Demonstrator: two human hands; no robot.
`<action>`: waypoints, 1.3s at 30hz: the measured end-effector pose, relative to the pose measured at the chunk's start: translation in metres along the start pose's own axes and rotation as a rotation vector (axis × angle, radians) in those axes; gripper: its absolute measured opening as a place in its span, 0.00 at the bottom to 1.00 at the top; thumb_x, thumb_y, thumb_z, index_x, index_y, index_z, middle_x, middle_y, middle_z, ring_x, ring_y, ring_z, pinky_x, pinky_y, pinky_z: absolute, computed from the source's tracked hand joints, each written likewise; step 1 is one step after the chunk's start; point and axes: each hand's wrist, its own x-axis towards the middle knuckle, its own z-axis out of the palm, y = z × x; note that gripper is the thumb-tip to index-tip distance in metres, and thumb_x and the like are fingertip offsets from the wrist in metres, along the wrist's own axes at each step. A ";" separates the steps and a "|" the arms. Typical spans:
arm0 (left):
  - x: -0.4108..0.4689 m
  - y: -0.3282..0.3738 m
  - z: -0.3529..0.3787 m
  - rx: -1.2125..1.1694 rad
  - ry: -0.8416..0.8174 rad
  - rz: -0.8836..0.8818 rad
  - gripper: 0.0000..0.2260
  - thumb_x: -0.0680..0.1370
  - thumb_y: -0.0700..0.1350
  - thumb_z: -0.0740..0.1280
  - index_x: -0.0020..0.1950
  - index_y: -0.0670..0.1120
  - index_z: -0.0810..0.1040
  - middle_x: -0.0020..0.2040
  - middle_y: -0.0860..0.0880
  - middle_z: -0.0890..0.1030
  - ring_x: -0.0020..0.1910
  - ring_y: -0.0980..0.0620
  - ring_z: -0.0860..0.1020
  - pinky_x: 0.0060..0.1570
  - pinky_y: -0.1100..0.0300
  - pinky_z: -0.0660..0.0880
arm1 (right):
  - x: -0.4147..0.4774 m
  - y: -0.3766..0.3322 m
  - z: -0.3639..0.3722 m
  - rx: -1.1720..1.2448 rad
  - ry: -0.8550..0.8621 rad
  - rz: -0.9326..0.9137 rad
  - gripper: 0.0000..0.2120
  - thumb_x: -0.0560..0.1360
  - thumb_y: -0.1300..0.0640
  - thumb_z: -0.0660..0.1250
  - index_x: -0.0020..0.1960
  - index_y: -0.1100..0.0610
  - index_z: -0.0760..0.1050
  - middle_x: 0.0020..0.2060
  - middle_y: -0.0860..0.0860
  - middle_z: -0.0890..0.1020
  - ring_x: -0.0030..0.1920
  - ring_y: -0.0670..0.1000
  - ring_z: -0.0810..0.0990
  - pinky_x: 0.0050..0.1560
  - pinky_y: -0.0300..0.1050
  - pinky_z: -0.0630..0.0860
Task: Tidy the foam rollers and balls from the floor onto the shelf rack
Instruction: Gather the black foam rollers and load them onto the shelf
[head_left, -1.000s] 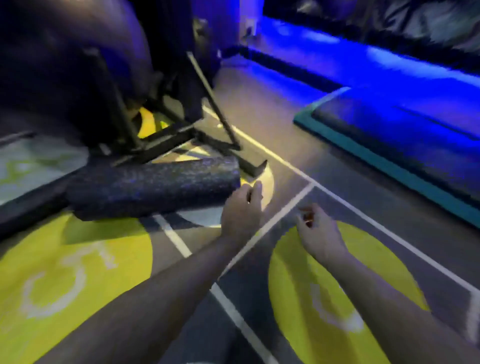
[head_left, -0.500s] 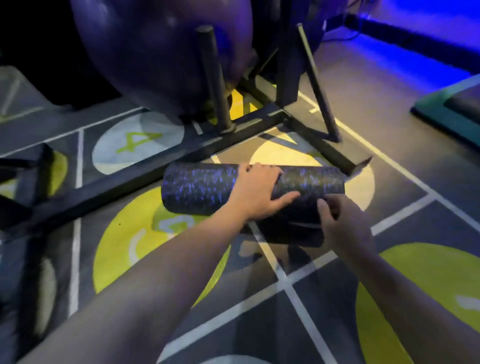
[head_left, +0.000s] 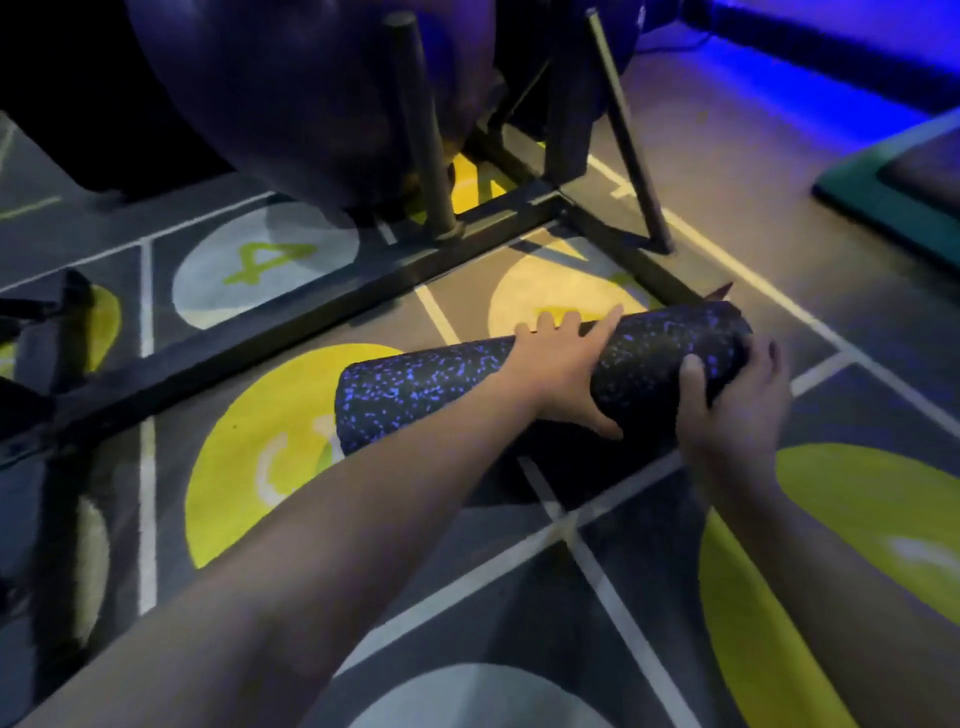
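Okay, I've got one foam roller (head_left: 426, 395) in view, black with blue flecks, and both hands are on it. Its long axis runs across me, low at my left and rising to my right, roughly in line with the base bar of the shelf rack (head_left: 291, 332) just beyond it. My left hand (head_left: 561, 374) sits over the middle of the roller, fingers spread and draped over the far side, thumb hooked on the near side, so it's gripping from above. My right hand (head_left: 732, 410) is wrapped round the right end, thumb on top and fingers curled over the end face. The left end sticks out free, past both hands. The roller is low over the floor (head_left: 467, 597), above a yellow circle, with a shadow under it; I can't tell whether it's fully clear of the floor. The rack lies away from me and to the left, so I judge the lift goes up and forward, keeping that axis along the bar. Count: one roller, two hands and one big exercise ball (head_left: 291, 93) already in the rack behind the upright post (head_left: 423, 130). There's a second dark round shape at top right that I can't make out. I see no loose balls on the floor here.
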 end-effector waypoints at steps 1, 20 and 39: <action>0.008 0.016 -0.006 -0.036 0.013 -0.026 0.66 0.56 0.78 0.72 0.83 0.55 0.42 0.74 0.42 0.67 0.69 0.35 0.68 0.66 0.35 0.67 | 0.000 0.005 -0.009 0.028 0.061 0.071 0.35 0.78 0.43 0.59 0.76 0.66 0.62 0.75 0.67 0.63 0.77 0.63 0.59 0.78 0.57 0.55; -0.200 0.680 0.050 -1.226 -0.846 0.718 0.22 0.71 0.69 0.71 0.61 0.62 0.79 0.58 0.59 0.83 0.61 0.55 0.80 0.66 0.58 0.74 | -0.352 0.193 -0.517 0.358 1.069 0.905 0.35 0.62 0.40 0.83 0.62 0.47 0.71 0.57 0.43 0.83 0.54 0.42 0.84 0.60 0.41 0.80; -0.589 0.863 -0.020 -1.251 -1.011 1.267 0.21 0.77 0.48 0.74 0.67 0.57 0.73 0.56 0.59 0.85 0.54 0.56 0.85 0.47 0.62 0.81 | -0.674 0.157 -0.813 0.437 1.559 0.658 0.32 0.62 0.34 0.79 0.58 0.49 0.75 0.55 0.47 0.84 0.54 0.51 0.85 0.60 0.52 0.81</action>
